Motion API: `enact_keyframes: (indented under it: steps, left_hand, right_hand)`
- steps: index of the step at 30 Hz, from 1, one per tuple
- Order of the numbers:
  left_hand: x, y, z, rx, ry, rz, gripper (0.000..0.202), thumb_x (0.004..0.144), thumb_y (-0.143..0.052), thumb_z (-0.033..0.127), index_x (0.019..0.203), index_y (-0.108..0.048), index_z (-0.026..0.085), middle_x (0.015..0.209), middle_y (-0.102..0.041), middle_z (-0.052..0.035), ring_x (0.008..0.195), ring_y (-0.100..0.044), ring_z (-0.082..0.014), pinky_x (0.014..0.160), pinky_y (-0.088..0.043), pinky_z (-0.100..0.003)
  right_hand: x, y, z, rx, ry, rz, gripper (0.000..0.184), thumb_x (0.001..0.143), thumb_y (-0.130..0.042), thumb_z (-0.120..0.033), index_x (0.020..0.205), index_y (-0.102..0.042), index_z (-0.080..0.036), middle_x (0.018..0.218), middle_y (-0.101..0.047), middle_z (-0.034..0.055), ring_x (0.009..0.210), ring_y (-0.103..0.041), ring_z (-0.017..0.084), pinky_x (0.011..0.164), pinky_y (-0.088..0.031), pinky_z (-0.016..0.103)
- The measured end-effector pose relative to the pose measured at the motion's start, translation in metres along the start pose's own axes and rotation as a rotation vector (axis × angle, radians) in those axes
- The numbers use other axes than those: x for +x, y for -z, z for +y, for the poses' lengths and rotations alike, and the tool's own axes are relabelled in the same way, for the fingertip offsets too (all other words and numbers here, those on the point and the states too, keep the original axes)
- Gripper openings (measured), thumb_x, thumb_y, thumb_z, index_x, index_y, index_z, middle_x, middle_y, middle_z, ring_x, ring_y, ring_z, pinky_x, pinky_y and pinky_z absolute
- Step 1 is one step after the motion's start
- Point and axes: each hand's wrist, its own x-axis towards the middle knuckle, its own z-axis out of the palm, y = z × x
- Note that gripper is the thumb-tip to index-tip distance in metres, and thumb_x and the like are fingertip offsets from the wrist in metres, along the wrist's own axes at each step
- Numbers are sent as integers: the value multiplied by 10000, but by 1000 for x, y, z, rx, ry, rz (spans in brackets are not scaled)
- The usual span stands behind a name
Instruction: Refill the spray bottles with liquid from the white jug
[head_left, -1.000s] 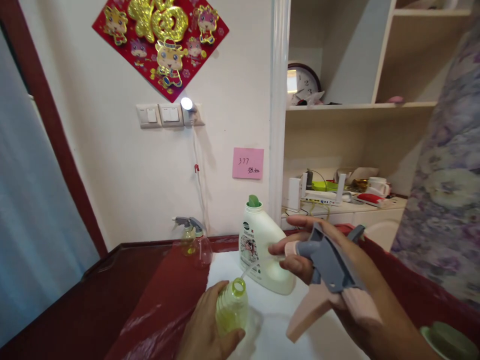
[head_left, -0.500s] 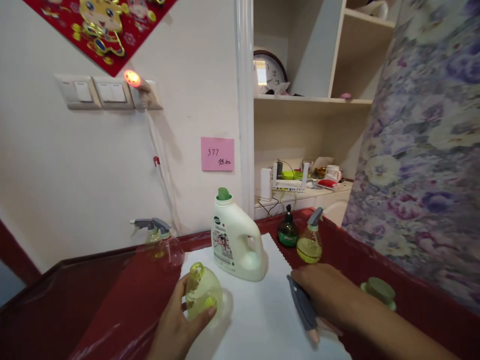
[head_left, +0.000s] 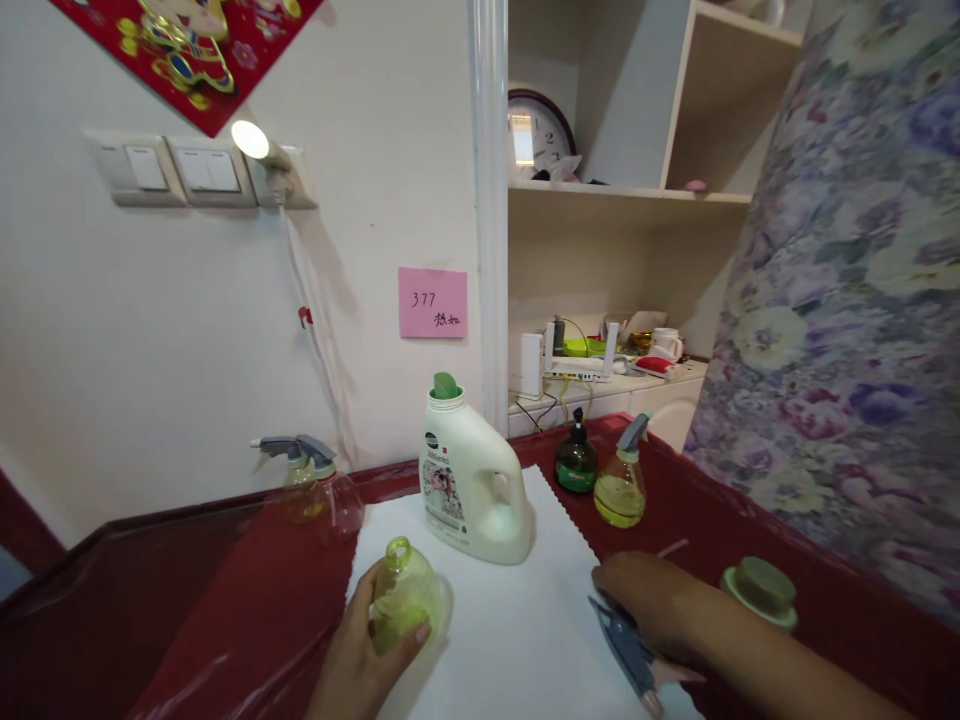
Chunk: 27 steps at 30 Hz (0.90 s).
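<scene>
A: What is standing on the tabletop (head_left: 225, 610)?
B: A smooth, opaque plastic jug (head_left: 465, 490) is standing upright on a white, wavy-edged sheet (head_left: 525, 630); the tabletop is shining dark red around it.
A: And the left hand (head_left: 364, 645)?
B: Its fingers are clamping around a see-through, rounded, yellow-green bottle (head_left: 409, 598) with an open neck, over the sheet's left part, nearer than the jug.
A: The right hand (head_left: 649, 595)?
B: It is partly covering a grey plastic spray head (head_left: 625, 645) by the sheet's right edge; its fingers are hiding beneath, so I cannot tell whether they are gripping.
</scene>
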Motion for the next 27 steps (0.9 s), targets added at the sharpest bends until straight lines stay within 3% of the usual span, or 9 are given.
enact_keyframes:
  steps: [4, 7, 10, 12, 15, 19, 23, 27]
  left_hand:
    - [2, 1, -7, -36, -22, 0, 943, 688, -810, 592, 1439, -374, 225, 1547, -468, -173, 1365, -533, -382, 1173, -426, -531]
    - [2, 1, -9, -57, -20, -40, 950, 706, -809, 577, 1459, -345, 230, 1575, -438, -169, 1434, -461, -373, 1219, -370, -535]
    - [2, 1, -13, -67, -42, -42, 940, 708, -818, 549, 1463, -357, 232, 1583, -446, -162, 1458, -438, -363, 1231, -361, -520]
    - [3, 2, -18, -73, -62, -21, 938, 692, -831, 528, 1455, -382, 218, 1560, -481, -172, 1449, -454, -373, 1219, -382, -513]
    - [5, 0, -26, -62, -108, 19, 910, 670, -841, 512, 1430, -438, 217, 1524, -530, -166, 1434, -477, -378, 1214, -393, -499]
    - [6, -8, -36, -137, -178, 77, 854, 650, -812, 561, 1378, -498, 242, 1495, -558, -139, 1427, -483, -372, 1203, -410, -486]
    - [4, -11, -36, -144, -160, 93, 888, 618, -801, 539, 1388, -488, 227, 1498, -546, -166, 1422, -486, -380, 1222, -369, -501]
    - [1, -9, -29, -79, -131, 94, 876, 592, -774, 456, 1383, -495, 204, 1484, -562, -183, 1432, -474, -380, 1226, -360, -481]
  right_hand:
    - [-4, 30, 6, 191, 50, 154, 313, 617, -652, -30, 852, -739, -218, 896, -771, 65, 867, -721, 285, 706, -480, 332]
    - [8, 46, -1, 367, 115, 373, 285, 810, -658, -246, 1091, -698, -237, 1114, -741, 86, 1050, -676, 278, 892, -495, 385]
    - [37, 42, -20, 563, 155, 553, 532, 881, -623, -452, 1358, -551, -227, 1386, -635, 134, 1272, -588, 294, 1065, -445, 457]
    - [62, 32, -35, 694, 203, 606, 683, 839, -666, -515, 1431, -485, -225, 1424, -619, 137, 1301, -583, 290, 1080, -457, 454]
    - [95, 20, -58, 868, 235, 691, 703, 801, -685, -569, 1375, -525, -196, 1315, -692, 136, 1159, -673, 289, 965, -545, 406]
    - [117, 18, -80, 998, 129, 827, 654, 805, -664, -609, 1264, -574, -153, 1158, -742, 124, 1038, -708, 316, 862, -576, 394]
    - [118, 21, -93, 1043, 60, 872, 600, 782, -699, -593, 1202, -578, -182, 1179, -724, 139, 1042, -702, 321, 873, -583, 394]
    - [101, 32, -100, 1055, 36, 901, 635, 759, -707, -617, 1186, -571, -167, 1190, -707, 158, 1052, -686, 329, 907, -572, 425]
